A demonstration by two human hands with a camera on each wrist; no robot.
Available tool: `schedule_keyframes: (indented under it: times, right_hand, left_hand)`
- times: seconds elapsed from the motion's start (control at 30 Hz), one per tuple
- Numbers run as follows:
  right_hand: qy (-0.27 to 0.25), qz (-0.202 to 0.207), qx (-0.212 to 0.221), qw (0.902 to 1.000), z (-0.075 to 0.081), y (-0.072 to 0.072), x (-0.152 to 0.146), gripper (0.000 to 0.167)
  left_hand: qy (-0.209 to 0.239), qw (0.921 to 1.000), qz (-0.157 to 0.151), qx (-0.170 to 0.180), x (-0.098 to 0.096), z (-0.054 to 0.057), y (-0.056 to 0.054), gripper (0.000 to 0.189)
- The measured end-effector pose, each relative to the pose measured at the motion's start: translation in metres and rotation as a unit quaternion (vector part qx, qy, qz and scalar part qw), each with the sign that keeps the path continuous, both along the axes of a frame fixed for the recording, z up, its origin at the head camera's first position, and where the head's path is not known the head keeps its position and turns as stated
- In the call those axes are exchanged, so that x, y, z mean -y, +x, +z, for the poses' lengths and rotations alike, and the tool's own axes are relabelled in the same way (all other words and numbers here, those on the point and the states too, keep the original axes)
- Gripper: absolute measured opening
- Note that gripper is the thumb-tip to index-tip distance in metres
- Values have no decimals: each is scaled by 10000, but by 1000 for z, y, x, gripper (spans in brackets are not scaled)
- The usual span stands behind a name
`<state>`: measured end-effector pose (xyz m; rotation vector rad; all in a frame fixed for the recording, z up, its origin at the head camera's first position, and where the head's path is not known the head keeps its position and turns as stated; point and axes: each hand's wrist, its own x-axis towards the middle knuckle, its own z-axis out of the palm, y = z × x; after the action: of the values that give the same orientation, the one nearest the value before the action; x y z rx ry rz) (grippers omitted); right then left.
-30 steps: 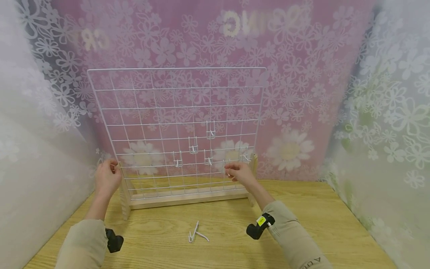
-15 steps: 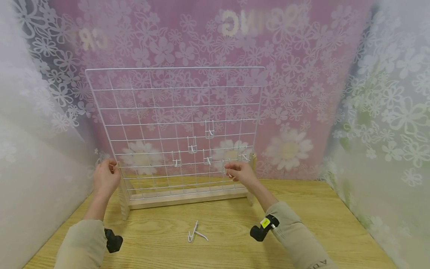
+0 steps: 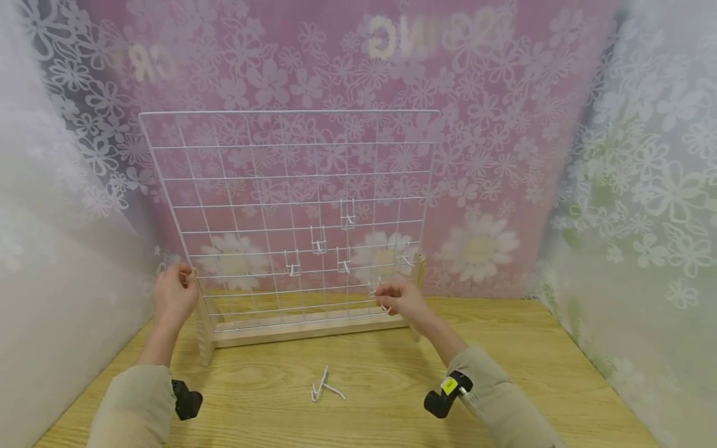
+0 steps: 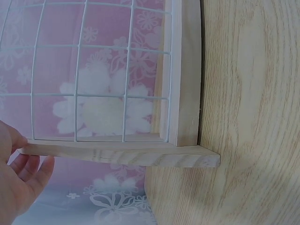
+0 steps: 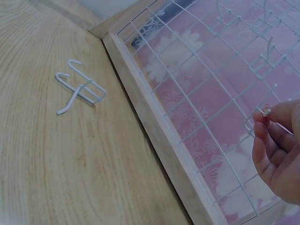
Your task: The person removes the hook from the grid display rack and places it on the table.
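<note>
A white wire grid panel stands upright in a wooden base. My left hand grips the upper end of the base's left wooden post, thumb on one side and fingers on the other. At the lower right of the grid, my right hand pinches a white wire hook between thumb and fingertips. The hook lies against the grid wires, and the fingers hide much of it. Several like hooks, one of them a white hook, hang on the grid to the left and above.
A loose white double-wire hook lies on the wooden table in front of the base. Behind the grid hangs a pink flowered curtain. Pale flowered sheets, such as the right one, flank the table.
My right hand has dipped slightly at the grid, still pinching the hook, and its wrist has moved a little right and down. My left hand keeps its grip on the post.
</note>
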<state>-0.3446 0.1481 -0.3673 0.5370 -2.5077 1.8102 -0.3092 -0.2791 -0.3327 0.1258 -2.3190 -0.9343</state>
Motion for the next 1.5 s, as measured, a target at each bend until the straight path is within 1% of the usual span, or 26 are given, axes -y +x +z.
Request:
schedule_keyframes:
  times: [0.07, 0.27, 0.37, 0.47, 0.63, 0.77, 0.83, 0.93, 1.03, 1.17, 1.37, 1.5]
  right_hand:
    - [10, 16, 63, 10000, -3, 2, -1, 15]
    - [-41, 147, 221, 9996, -9, 10, 0, 20]
    - [-51, 280, 296, 9992, -12, 14, 0, 22]
    - [22, 415, 351, 9985, -16, 17, 0, 19]
    - [212, 559, 387, 9975, -22, 20, -2, 18]
    - [258, 647, 317, 9971, -25, 21, -5, 18]
    - [317, 708, 260, 9966, -23, 25, -5, 15]
    - [410, 827, 184, 9956, -13, 36, -3, 12]
    - [494, 914, 151, 9945, -17, 36, -3, 12]
    - [489, 996, 206, 9936, -36, 25, -4, 15]
    - [499, 1213, 230, 9911, -43, 27, 0, 21]
    - [495, 1303, 344, 9896, -47, 29, 1, 20]
  left_hand:
    - [-20, 10000, 16, -22, 0, 0, 0, 26]
    - [-28, 10000, 46, -10, 0, 0, 0, 26]
    - [-24, 10000, 33, 14, 1, -1, -1, 26]
    - [-33, 10000, 23, 2, 1, -1, -2, 26]
    - [-61, 10000, 33, -10, 1, -1, -3, 26]
    - [-56, 10000, 32, -3, 1, -1, -3, 26]
    - [-58, 10000, 42, -3, 2, -1, -4, 26]
    - [-44, 10000, 66, 18, 2, -2, -4, 26]
    - [-28, 10000, 87, 18, 2, -2, -3, 26]
    - [-27, 9999, 106, -14, 2, -2, -4, 25]
    - [-15, 9999, 121, -39, 2, -3, -4, 24]
    - [-19, 9999, 103, -20, 2, -2, -4, 25]
